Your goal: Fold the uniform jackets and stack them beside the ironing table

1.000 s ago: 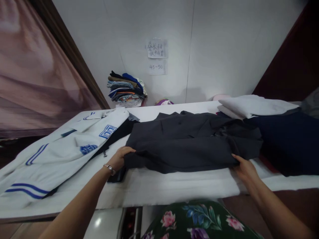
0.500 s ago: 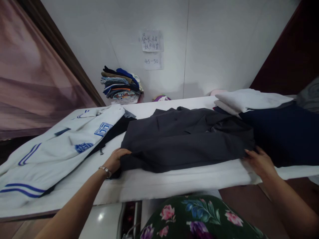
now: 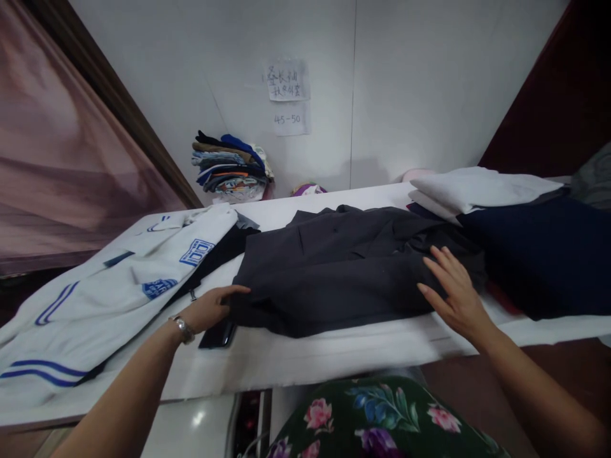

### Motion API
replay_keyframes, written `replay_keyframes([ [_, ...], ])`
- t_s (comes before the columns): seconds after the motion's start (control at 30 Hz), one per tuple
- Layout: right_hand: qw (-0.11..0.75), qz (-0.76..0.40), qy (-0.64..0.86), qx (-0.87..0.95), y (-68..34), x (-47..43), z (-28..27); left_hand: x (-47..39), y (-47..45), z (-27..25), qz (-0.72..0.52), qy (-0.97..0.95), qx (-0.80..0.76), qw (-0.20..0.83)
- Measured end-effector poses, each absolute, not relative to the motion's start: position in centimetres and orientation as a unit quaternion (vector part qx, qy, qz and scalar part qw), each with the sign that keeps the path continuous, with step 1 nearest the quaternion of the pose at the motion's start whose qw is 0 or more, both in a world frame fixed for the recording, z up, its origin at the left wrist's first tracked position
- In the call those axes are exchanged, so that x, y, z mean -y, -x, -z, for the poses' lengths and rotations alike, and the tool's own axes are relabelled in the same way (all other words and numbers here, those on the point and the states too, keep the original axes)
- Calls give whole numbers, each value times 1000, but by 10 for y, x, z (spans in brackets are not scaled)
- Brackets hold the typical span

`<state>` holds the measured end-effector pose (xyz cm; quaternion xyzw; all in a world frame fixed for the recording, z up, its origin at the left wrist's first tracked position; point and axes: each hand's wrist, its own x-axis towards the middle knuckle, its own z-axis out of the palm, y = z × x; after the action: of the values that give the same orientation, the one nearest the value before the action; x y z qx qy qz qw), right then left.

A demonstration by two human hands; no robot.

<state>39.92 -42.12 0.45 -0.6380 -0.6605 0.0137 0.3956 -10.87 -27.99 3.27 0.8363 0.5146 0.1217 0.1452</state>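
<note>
A dark grey jacket lies folded over in a long, slightly rumpled bundle across the white-covered table. At its left end, my left hand, with a silver bracelet at the wrist, is closed on the fabric edge. The finger on top is stretched over the cloth, and the other fingers are curled and partly hidden. Over the right part of the jacket is my right hand, fingers spread and holding nothing; whether it touches the cloth I cannot tell. Just below my left hand, a black phone lies partly under the jacket.
White garments with blue stripes cover the table's left side. Dark navy cloth and folded white cloth lie at the right. A stack of folded clothes stands against the back wall, left of handwritten paper signs.
My right hand has let go of the jacket's right end and moved left and up over it, opening its fingers. My left hand has shifted slightly left, leaving more of the phone showing.
</note>
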Motion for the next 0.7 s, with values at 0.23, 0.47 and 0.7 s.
replay_keyframes([
  [0.23, 185, 57, 673, 714, -443, 370, 50, 285, 28, 7, -84, -844, -524, 82],
  [0.47, 129, 26, 717, 685, -485, 362, 91, 286, 30, 67, -28, -843, -536, 35],
  [0.7, 121, 31, 722, 680, -471, 353, 70, 277, 15, 43, -33, -804, -591, 59],
])
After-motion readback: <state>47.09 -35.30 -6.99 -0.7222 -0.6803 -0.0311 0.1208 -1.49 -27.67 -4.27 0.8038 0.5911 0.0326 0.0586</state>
